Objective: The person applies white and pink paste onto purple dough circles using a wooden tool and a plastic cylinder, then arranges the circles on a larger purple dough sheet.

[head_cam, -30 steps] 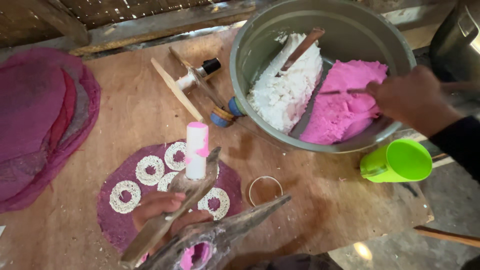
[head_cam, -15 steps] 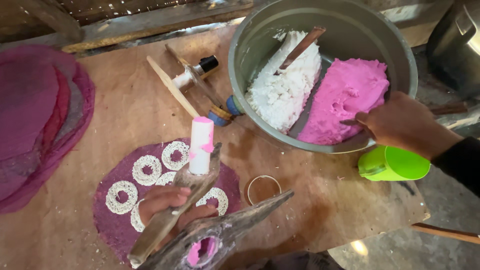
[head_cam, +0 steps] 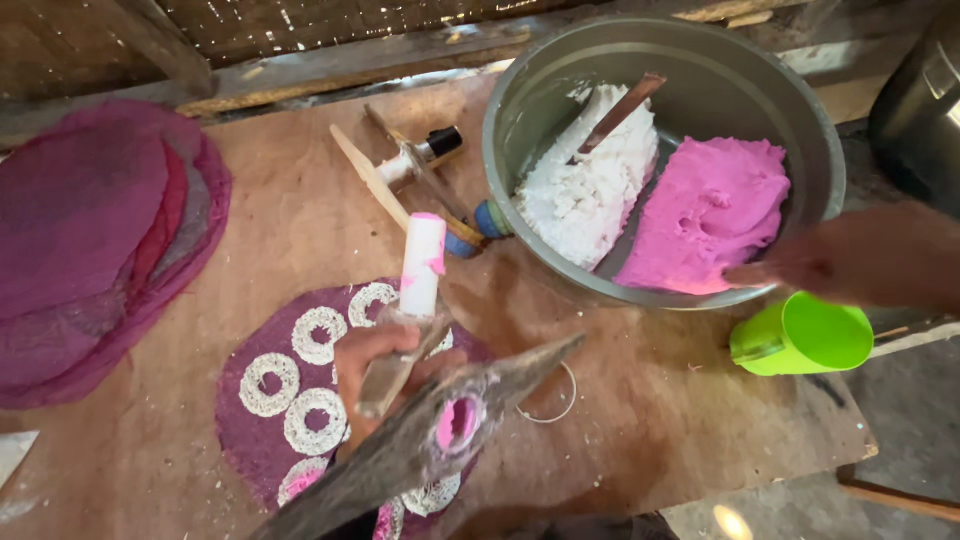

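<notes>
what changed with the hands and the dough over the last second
The right hand drew back from over the pink dough to the near rim of the metal bowl; the thin stick it held over the dough is no longer visible. The left hand kept gripping the white-and-pink tool over the purple mat. The white dough and green cup stayed put.

One metal bowl [head_cam: 820,190] at two o'clock holds two dough lumps, one white [head_cam: 590,190], one pink [head_cam: 710,215], and one stick [head_cam: 620,112]. One green cup [head_cam: 805,335] sits at four o'clock. One purple mat [head_cam: 265,440] at seven o'clock carries at least six white rings [head_cam: 318,333]. One stack of purple discs [head_cam: 95,230] lies at nine o'clock. One wire ring [head_cam: 560,400] near centre. Two hands: left [head_cam: 375,365], right [head_cam: 850,260]
</notes>
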